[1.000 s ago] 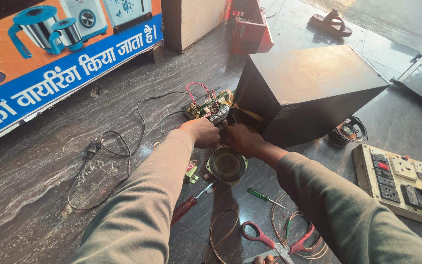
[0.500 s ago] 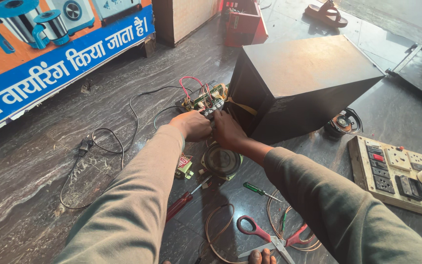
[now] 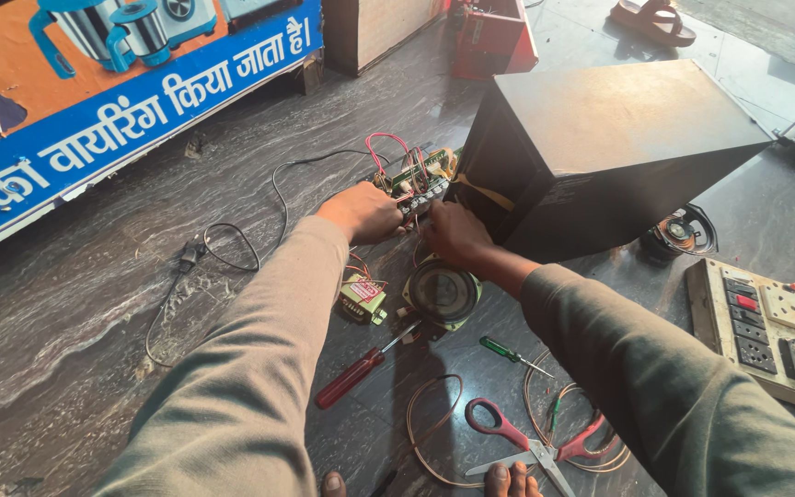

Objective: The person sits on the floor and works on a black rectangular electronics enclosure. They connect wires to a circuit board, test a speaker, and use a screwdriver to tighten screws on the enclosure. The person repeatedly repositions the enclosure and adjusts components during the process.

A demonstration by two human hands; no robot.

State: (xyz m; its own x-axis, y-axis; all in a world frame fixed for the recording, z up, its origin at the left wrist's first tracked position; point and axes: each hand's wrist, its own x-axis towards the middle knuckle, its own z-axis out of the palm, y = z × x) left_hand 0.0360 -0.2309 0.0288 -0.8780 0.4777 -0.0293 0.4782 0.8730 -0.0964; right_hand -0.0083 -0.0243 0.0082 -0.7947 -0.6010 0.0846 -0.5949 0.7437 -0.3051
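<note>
Together, both hands grip the circuit board (image 3: 413, 178) beside the black box (image 3: 600, 147): left hand (image 3: 361, 212) closed on its near edge, right hand (image 3: 453, 232) pinching beside it. Below them lie a speaker (image 3: 442, 294), screwdriver (image 3: 361, 368) and scissors (image 3: 531, 442).

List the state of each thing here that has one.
circuit board: out of the box, wired, held by both hands
left hand: gripping the board
right hand: gripping the board
speaker box: upright
scissors: lying open
red screwdriver: lying flat
</note>
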